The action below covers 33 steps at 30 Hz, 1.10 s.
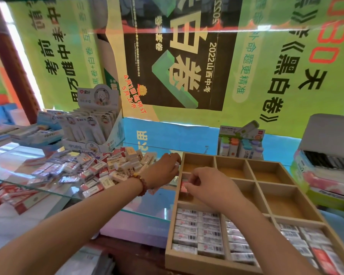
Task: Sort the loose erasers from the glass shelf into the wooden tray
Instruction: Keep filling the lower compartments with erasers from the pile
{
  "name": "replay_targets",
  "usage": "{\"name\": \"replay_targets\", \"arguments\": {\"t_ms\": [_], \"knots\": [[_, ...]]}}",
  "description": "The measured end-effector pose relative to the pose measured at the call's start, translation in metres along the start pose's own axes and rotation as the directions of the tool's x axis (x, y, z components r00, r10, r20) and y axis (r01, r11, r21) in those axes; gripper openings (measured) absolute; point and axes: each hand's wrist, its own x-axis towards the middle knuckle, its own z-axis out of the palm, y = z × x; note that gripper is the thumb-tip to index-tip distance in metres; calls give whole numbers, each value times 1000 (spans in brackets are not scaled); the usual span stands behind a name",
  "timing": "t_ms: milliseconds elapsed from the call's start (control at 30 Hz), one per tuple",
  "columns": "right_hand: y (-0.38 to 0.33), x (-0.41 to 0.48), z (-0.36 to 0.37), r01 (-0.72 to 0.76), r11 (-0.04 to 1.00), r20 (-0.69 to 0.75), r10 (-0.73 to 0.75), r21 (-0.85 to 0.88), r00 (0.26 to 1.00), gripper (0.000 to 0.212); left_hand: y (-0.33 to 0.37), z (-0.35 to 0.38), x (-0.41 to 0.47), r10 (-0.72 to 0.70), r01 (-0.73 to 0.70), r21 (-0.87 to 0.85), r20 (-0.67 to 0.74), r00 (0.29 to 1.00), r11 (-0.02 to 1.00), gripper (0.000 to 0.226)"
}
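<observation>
Right hand [211,187] pinching eraser [184,187], left hand [163,169] curled

Before us, green posters [286,62] with Chinese lettering fill the backdrop around a black poster [177,80]; a red-brown post [12,72] stands at left, beside a bright strip [16,36] that may be daylight from a window.

Lighting: bright, even daylight. The strongest source is a blown-out white strip [14,42] far up-left of the tray [199,262].
Glare: pale streaks and poster reflections on the glass shelf [14,157] left of the tray.
Shadows: soft and faint inside the tray's compartments.
Distortion: wide-angle bowing toward the edges.
Focus: soft overall. Print on the erasers [197,231] in the tray is smeared.
</observation>
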Motion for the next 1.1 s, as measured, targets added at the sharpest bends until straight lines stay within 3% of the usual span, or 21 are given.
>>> {"name": "replay_targets", "arguments": {"t_ms": [100, 200, 267, 433, 500, 600, 767, 867, 933, 1000, 1033, 1100], "knots": [[1, -1, 1, 12, 1000, 22, -12, -2, 1000, 18, -1, -3, 6, -62, 51, -106, -105, 993, 993, 23], [2, 0, 1, 18, 1000, 37, -18, -5, 999, 19, 0, -13, 9, -216, 172, -384, -74, 974, 907, 22], [2, 0, 2, 20, 1000, 41, -20, -5, 999, 19, 2, -20, 10, -272, 210, -477, -64, 960, 853, 20], [0, 2, 0, 51, 997, -12, -50, 55, 999, 21, 27, -48, 8, -393, 205, -767, -67, 917, 608, 22], [-3, 3, -1, 82, 987, -89, -70, 140, 994, 33, 41, -52, -2, -366, 164, -817, -62, 929, 554, 20], [-10, 2, -2, 131, 944, -168, -83, 301, 982, 50, 62, -49, -24, -300, 104, -806, -94, 949, 583, 21], [-20, -7, -13, 234, 846, -272, -110, 479, 956, 14, 91, -52, -58, -281, 40, -923, -76, 957, 384, 24], [-20, -18, -23, 169, 773, -240, -22, 612, 970, 25, 101, -61, -65, -355, 76, -973, -7, 935, 218, 40], [-20, -26, -29, 100, 719, -176, 31, 688, 984, 33, 105, -60, -70, -408, 121, -952, -5, 913, 281, 55], [-20, -33, -33, 10, 602, -53, 54, 799, 997, 31, 108, -55, -77, -406, 145, -926, -10, 914, 350, 57], [-20, -36, -35, -39, 543, 16, 48, 839, 999, 29, 108, -52, -79, -398, 150, -924, -2, 918, 351, 53], [-17, -40, -34, -106, 522, 113, 19, 846, 993, 27, 106, -45, -86, -373, 131, -941, 6, 928, 312, 49]]}}
